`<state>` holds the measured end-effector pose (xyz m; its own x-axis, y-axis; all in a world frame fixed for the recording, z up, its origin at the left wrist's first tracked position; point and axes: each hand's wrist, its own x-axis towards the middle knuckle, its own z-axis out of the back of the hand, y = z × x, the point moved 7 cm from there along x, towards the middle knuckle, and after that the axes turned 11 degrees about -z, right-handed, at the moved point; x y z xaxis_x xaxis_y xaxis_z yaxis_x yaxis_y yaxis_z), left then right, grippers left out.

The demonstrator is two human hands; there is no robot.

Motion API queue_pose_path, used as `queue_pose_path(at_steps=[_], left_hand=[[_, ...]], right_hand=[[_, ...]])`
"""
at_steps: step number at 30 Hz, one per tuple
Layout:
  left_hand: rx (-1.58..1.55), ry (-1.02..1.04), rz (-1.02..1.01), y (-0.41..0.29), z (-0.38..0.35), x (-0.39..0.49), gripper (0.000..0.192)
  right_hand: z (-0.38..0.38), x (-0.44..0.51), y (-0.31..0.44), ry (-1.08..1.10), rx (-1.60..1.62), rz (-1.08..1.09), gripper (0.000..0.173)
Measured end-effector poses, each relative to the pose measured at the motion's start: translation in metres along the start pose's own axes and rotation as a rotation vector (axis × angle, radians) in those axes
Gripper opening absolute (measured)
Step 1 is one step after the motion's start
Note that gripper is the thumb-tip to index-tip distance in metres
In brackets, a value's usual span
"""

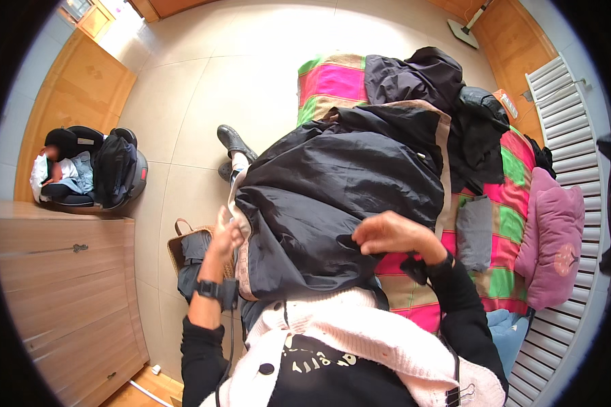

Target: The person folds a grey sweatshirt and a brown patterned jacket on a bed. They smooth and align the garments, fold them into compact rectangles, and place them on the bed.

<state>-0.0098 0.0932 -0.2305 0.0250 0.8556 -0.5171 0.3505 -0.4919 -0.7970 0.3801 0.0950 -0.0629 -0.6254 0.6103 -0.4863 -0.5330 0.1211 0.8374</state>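
A large piece of shiny black cloth (331,188) with a beige patterned border lies spread over my lap and the couch or bed beside me, its surface wrinkled. My left hand (227,233) is at the left border of this cloth, slightly blurred, with its fingers apart and nothing seen in them. Above the cloth's lower right part, my right hand (394,233) has bent fingers pointing left. Whether those fingertips pinch any fabric is not clear. A small pale tag (421,155) shows near the right border.
Dark garments (417,76), a folded grey cloth (474,233) and a pink cushion (555,239) lie on a striped cover (333,81). A woven basket (175,249) with grey cloth stands left, near a wooden cabinet (66,285). A child seat (127,173) holds clothes. A radiator (565,117) lines the right wall.
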Motion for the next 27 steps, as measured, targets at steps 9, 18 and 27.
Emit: queue_pose_path(at_steps=[9,18,27], left_hand=[[0.103,0.022,-0.010,-0.007,-0.038,-0.089,0.092],[-0.274,0.245,-0.580,-0.164,-0.119,-0.068,0.086],[1.034,0.333,-0.353,-0.036,-0.160,-0.046,0.109]], right_hand=[[-0.064,0.014,-0.017,0.091,-0.545,-0.020,0.040],[0.039,0.012,-0.033,-0.163,0.167,-0.060,0.017],[0.294,-0.049,-0.191,-1.406,-0.153,-0.388,0.053]])
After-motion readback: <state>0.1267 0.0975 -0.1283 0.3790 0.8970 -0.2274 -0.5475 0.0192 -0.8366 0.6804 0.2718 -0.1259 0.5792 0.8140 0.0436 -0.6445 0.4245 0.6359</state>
